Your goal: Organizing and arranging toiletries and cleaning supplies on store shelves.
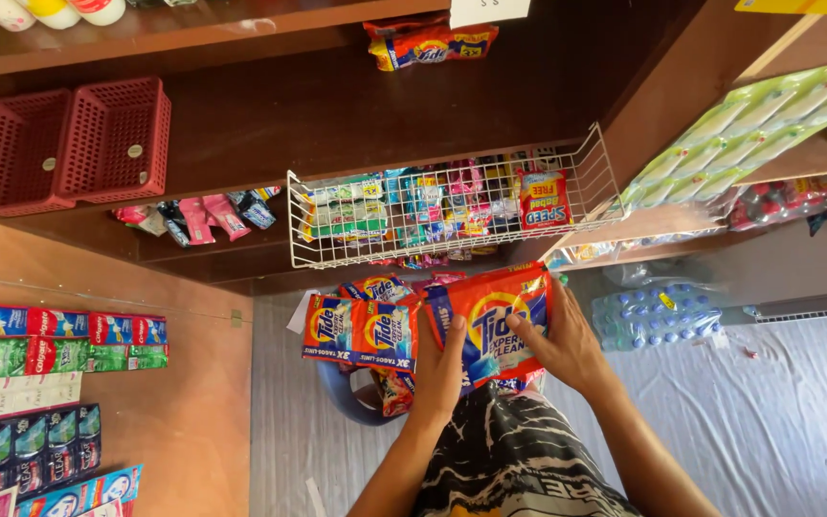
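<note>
— Both of your hands are closed on one orange detergent sachet [492, 325]: your left hand [440, 369] pinches its lower left edge with the thumb laid over the front, and your right hand [567, 345] clamps its right side, fingers spread across the face.

— Which way does it lie?

— You hold it flat towards you, front face up, just above your lap and below the white wire basket [452, 206]. Its long axis runs from lower left to upper right, slightly tilted, and the top edge points up at the basket.

— How many more are there?

— Just to the left of your left hand, two joined sachets [361, 332] of the same kind hang as a strip, side by side. More lie behind them over a blue tub [346, 394], partly hidden, so you cannot count those. One further strip of sachets [430, 43] rests on the shelf high above.

— And around you?

— Two red plastic baskets [69, 144] stand next to each other on the dark wooden shelf [337, 105] at upper left. The wire basket holds many small packets, too crowded to count. A pack of water bottles [658, 314] lies on the floor by your right wrist. Rows of toothpaste sachets [59, 324] hang on the wooden panel at far left.
</note>
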